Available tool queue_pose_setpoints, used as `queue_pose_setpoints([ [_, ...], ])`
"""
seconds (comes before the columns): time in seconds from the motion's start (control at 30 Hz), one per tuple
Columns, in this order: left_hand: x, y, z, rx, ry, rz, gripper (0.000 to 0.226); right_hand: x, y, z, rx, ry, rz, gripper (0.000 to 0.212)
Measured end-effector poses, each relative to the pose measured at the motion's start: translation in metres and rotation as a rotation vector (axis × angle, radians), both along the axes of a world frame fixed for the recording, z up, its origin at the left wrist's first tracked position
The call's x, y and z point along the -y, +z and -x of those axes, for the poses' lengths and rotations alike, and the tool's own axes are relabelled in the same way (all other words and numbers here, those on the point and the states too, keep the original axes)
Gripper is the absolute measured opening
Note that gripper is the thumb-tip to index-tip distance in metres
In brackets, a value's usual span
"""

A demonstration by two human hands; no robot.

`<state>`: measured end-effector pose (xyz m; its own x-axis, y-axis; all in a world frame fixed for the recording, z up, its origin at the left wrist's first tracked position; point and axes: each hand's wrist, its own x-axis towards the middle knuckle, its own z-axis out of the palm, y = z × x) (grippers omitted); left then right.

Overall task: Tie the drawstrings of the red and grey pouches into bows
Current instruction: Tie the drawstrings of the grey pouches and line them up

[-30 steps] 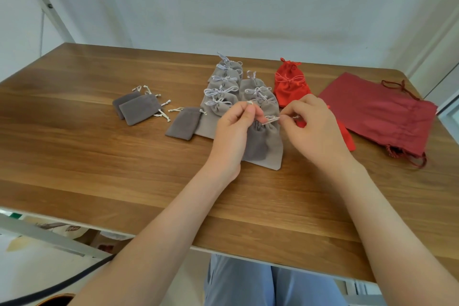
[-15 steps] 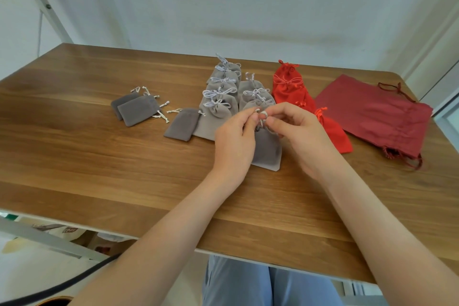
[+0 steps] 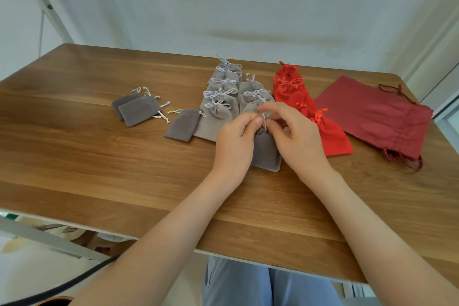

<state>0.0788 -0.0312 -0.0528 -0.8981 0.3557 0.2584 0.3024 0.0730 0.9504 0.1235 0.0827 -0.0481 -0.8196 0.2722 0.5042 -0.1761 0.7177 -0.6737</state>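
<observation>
Reaching in over the near edge of the bench with both forearms. Working with both hands close together at the mouth of a grey pouch, laid flat on the wood with its bottom toward the body, likely to keep the opening up where the fingers meet. Pinching the pale drawstring between thumb and forefinger of the left hand. Curling the right hand over the same cord from the other side, fingertips closed on it as far as can be told. Probably forming or snugging a loop of the bow; cannot see the knot itself behind the fingers.

Just beyond, two overlapping rows of tied grey pouches, bows showing, apparently shingled that way to set finished ones aside. To their right, red pouches lined up likewise, bows showing. Off to the left, well apart, small grey pouches lying flat with cords loose, seemingly kept separate as work yet to do. Far right, a large dark red bag, cords trailing untied.
</observation>
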Motion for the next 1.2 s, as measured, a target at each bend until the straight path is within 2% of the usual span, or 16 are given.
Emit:
queue_pose_setpoints([
  [0.1,0.001,0.001,-0.002,-0.040,-0.031,0.032,0.019,-0.001,-0.001,-0.001,-0.023,-0.014,-0.046,0.026],
  [0.3,0.000,0.000,-0.003,-0.117,-0.055,0.107,0.007,-0.002,0.000,-0.004,0.040,-0.038,0.027,0.019],
  [0.5,-0.001,0.002,-0.002,0.085,-0.015,-0.005,0.013,0.002,0.001,-0.003,-0.009,-0.025,0.049,0.010],
  [0.63,-0.001,0.002,0.001,0.211,-0.018,-0.112,0.018,0.003,0.002,-0.001,-0.036,0.037,0.085,0.015],
  [0.87,-0.002,0.002,0.003,0.220,-0.060,-0.185,0.014,0.005,0.009,-0.003,-0.026,0.020,0.162,0.023],
  [1.03,-0.003,0.002,0.003,0.223,-0.068,-0.209,0.016,0.006,0.008,-0.004,-0.038,-0.036,0.163,0.010],
  [1.2,-0.003,0.006,0.002,0.252,-0.067,-0.248,0.016,0.006,0.006,-0.004,-0.066,-0.072,0.066,0.003],
])
